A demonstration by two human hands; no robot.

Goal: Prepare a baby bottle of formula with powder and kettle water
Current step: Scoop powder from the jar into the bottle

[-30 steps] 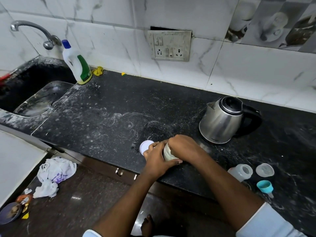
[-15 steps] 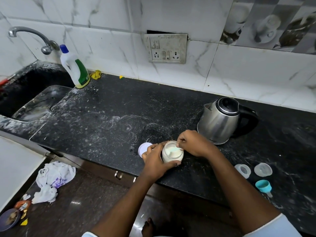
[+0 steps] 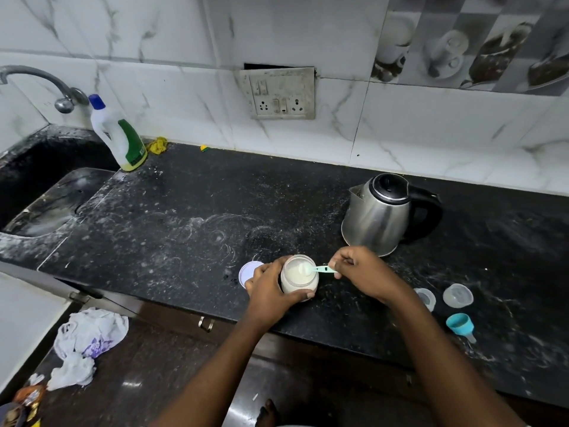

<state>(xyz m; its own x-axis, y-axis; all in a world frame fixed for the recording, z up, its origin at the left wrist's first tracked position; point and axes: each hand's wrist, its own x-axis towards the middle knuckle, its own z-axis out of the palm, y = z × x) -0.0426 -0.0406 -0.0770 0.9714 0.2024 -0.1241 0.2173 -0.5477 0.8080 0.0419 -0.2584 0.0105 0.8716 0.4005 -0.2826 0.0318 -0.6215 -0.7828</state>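
Observation:
A small clear jar of white formula powder [image 3: 298, 277] stands open near the front edge of the black counter [image 3: 172, 223]. My left hand [image 3: 268, 288] grips the jar's side. My right hand [image 3: 360, 272] pinches the handle of a pale teal scoop [image 3: 320, 269], whose bowl, heaped with powder, sits over the jar's mouth. The jar's white lid [image 3: 248, 271] lies flat just left of the jar. A steel kettle [image 3: 381, 214] with a black handle stands behind my right hand. The open baby bottle [image 3: 426, 298] is partly hidden by my right forearm.
A clear cap [image 3: 458, 295] and a teal teat ring [image 3: 461, 325] lie right of the bottle. A detergent bottle [image 3: 118, 135] stands beside the sink [image 3: 46, 192] at far left. A wall socket plate [image 3: 278, 94] is behind. Crumpled bags [image 3: 87, 337] lie on the floor.
My right hand, which covered the jar a second ago, has drawn back to the right and lifted the scoop, heaped with powder, out of the jar. The left hand kept its grip.

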